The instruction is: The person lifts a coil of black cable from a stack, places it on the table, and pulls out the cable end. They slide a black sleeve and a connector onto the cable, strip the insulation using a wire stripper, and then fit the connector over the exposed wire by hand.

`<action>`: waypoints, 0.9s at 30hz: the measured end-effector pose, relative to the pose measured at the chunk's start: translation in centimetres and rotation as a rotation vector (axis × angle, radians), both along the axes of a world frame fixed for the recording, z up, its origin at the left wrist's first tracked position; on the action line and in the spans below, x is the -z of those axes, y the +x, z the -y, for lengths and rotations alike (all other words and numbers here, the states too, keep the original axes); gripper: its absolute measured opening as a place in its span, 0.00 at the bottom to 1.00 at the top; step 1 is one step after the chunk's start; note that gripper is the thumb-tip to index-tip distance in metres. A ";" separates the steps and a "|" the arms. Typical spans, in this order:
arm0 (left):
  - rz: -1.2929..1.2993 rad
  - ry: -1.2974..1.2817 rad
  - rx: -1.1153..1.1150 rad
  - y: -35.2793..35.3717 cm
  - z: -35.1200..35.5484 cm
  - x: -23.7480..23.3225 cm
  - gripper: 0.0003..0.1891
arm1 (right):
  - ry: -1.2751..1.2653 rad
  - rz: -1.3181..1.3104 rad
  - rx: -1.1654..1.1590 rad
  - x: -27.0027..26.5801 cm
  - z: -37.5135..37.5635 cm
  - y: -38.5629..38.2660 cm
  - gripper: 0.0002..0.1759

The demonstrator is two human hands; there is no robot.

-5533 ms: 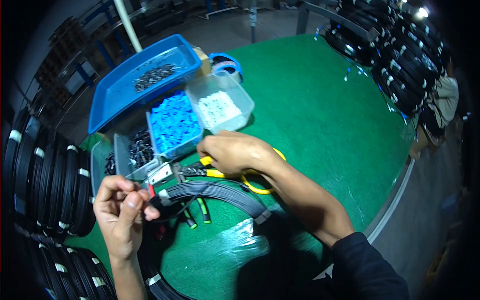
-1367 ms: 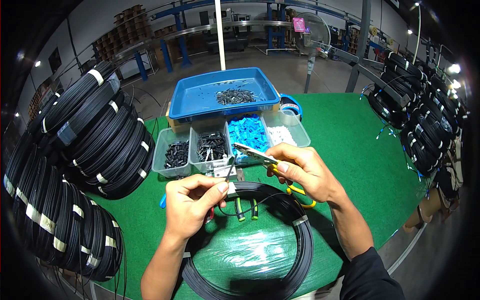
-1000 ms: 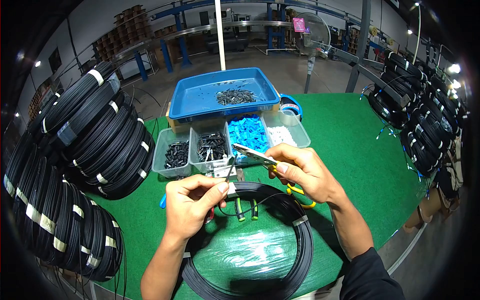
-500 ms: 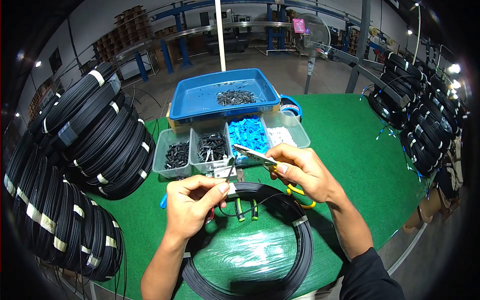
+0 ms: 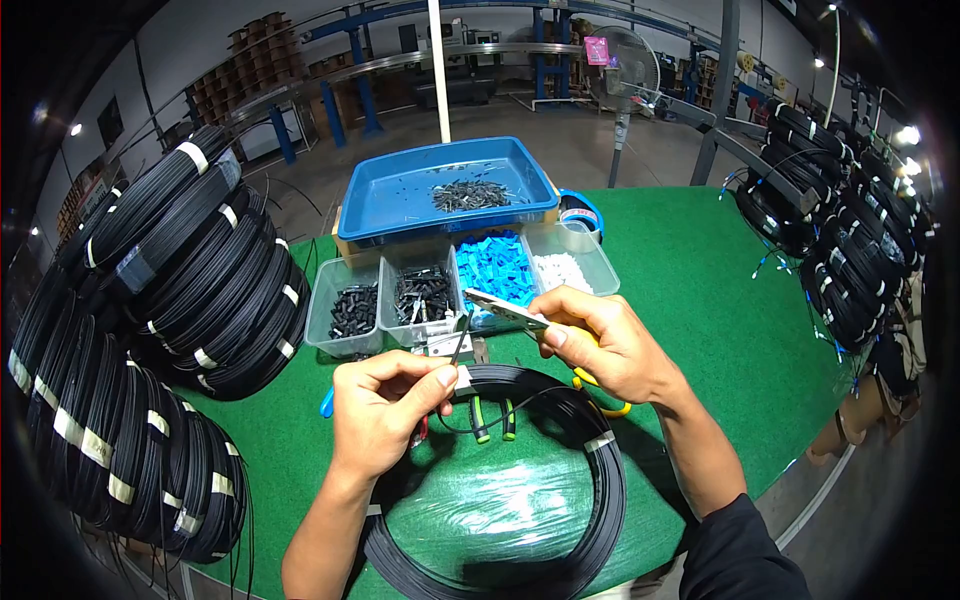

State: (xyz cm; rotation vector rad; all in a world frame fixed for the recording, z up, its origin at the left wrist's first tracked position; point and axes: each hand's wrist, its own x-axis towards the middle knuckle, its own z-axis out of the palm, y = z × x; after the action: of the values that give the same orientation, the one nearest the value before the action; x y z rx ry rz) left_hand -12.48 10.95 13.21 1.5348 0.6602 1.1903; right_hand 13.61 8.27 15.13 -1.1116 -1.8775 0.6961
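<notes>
In the head view, my left hand (image 5: pixel 390 415) pinches the end of a thin black cable (image 5: pixel 462 340) between thumb and fingers, its tip pointing up. My right hand (image 5: pixel 610 350) is closed around a flat-jawed wire stripper (image 5: pixel 505 306) with yellow handles. The stripper's metal nose reaches left, right at the cable tip. From my left hand the cable loops down and right to the cable coil (image 5: pixel 610 490), which lies under both hands, bound with white tape. A tool with green-and-black handles (image 5: pixel 480 420) lies at the coil's upper edge.
Beyond my hands stand clear bins (image 5: pixel 345 345) of black parts, blue pieces (image 5: pixel 495 268) and white pieces (image 5: pixel 562 273). A blue tray (image 5: pixel 400 190) with black bits sits behind them. Cable coils are stacked at left (image 5: pixel 200 270) and hang at right (image 5: pixel 850 230) of the green table (image 5: pixel 700 280).
The fingers of my right hand have shifted slightly on the stripper, and its nose has moved a little left. My left hand holds the cable in the same place.
</notes>
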 end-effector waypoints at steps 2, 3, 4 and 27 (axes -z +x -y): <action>-0.010 -0.002 0.001 0.0 0.1 0.0 0.07 | 0.029 0.032 0.024 -0.3 0.1 -0.1 0.18; -0.020 -0.005 -0.003 0.0 0.1 0.0 0.07 | 0.030 0.031 0.024 -0.3 0.1 -0.2 0.18; -0.029 -0.008 -0.006 0.0 0.1 -0.1 0.07 | 0.033 0.027 0.023 -0.3 0.0 -0.3 0.18; 0.018 0.042 -0.063 0.9 1.3 -0.4 0.07 | 0.100 0.048 -0.012 0.6 -0.9 1.0 0.15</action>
State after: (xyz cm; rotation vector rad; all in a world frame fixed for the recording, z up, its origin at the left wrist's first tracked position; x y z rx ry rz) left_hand -11.62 9.66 13.60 1.5465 0.6801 1.2709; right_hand 14.64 9.14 14.53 -1.0625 -1.9397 0.5802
